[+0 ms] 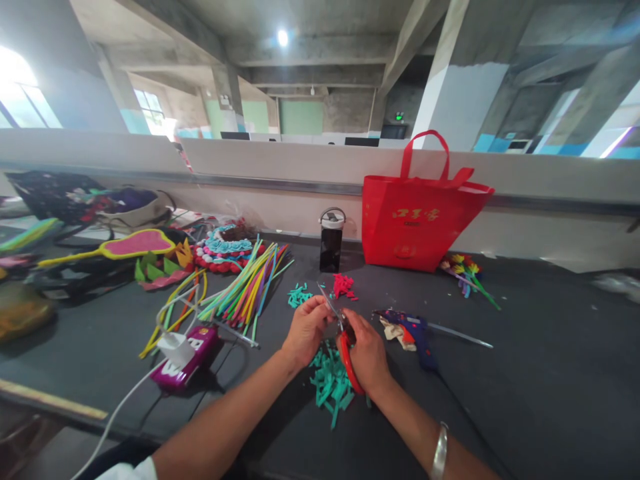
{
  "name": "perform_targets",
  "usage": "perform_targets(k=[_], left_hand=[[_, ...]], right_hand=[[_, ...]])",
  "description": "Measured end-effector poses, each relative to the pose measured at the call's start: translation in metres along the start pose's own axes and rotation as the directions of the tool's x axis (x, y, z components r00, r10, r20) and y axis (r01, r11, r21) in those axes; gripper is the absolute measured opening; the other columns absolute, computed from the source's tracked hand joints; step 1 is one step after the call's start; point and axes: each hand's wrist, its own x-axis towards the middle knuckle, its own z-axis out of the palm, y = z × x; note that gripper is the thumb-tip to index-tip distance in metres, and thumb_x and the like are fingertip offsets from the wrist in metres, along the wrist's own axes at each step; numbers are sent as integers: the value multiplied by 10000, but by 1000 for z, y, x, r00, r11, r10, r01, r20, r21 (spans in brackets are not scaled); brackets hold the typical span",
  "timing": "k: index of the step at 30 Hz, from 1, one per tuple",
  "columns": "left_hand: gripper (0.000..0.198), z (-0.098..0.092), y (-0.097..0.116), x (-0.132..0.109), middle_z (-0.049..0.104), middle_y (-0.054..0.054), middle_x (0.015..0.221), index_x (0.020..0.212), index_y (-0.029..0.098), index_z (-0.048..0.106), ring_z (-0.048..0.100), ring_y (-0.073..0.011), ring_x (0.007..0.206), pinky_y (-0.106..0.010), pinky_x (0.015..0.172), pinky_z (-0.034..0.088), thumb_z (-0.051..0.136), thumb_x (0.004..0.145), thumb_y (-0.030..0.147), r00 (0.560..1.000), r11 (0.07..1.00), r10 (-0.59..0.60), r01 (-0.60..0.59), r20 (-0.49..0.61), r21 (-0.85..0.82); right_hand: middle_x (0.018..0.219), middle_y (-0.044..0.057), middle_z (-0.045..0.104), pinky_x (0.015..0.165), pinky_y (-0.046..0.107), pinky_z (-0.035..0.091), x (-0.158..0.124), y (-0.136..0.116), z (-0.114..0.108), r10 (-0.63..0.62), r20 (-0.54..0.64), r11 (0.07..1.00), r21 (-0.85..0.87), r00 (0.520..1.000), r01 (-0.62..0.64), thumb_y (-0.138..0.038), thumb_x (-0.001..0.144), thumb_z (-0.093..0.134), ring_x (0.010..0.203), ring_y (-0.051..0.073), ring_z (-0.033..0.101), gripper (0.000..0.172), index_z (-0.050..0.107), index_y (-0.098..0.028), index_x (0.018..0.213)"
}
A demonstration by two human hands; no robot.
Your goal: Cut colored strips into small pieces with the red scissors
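Note:
My right hand (pixel 367 353) grips a pair of scissors (pixel 349 360) with red handles, the blades pointing up and away from me. Close to the blades, my left hand (pixel 307 327) is closed in a pinch; what lies between its fingertips is too small to make out. Below both hands sits a pile of green cut strips (pixel 333 383). Just beyond them are a small heap of teal bits (pixel 299 295) and another of red bits (pixel 344 286).
A glue gun (pixel 417 333) with a glue stick lies right. Pipe cleaners (pixel 250 287) and a purple power strip (pixel 187 357) with a white charger are left. At the back stand a dark bottle (pixel 331 247) and a red bag (pixel 420 223). Pipe-cleaner flowers (pixel 467 272) lie beside the bag.

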Motion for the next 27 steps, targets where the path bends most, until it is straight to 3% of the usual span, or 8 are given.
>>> perform_targets(k=[14, 22, 27], left_hand=[[136, 4, 4, 0, 577, 16, 598, 680, 137, 644, 488, -79, 561, -207, 598, 395, 745, 653, 224, 1000, 1000, 1, -1, -31, -2], [112, 0, 5, 2, 560, 21, 589, 711, 151, 627, 490, -90, 575, -232, 631, 401, 716, 685, 214, 1000, 1000, 21, -21, -6, -10], [130, 0, 6, 2, 547, 24, 586, 706, 149, 621, 478, -84, 567, -227, 624, 399, 719, 684, 230, 1000, 1000, 4, -4, -1, -14]], right_hand=[[1024, 75, 703, 785, 303, 531, 0, 1, 0, -2, 3, 1000, 26, 1000, 2, -128, 760, 485, 893, 199, 676, 431, 593, -177, 1174], [795, 26, 687, 640, 243, 491, 3, 0, -4, 58, -13, 996, 66, 998, -57, -185, 787, 480, 668, 160, 640, 349, 600, -168, 1113], [916, 34, 687, 696, 256, 497, 5, 1, -6, 23, 13, 999, 22, 1000, -23, -156, 752, 490, 773, 172, 650, 393, 590, -203, 1129]])
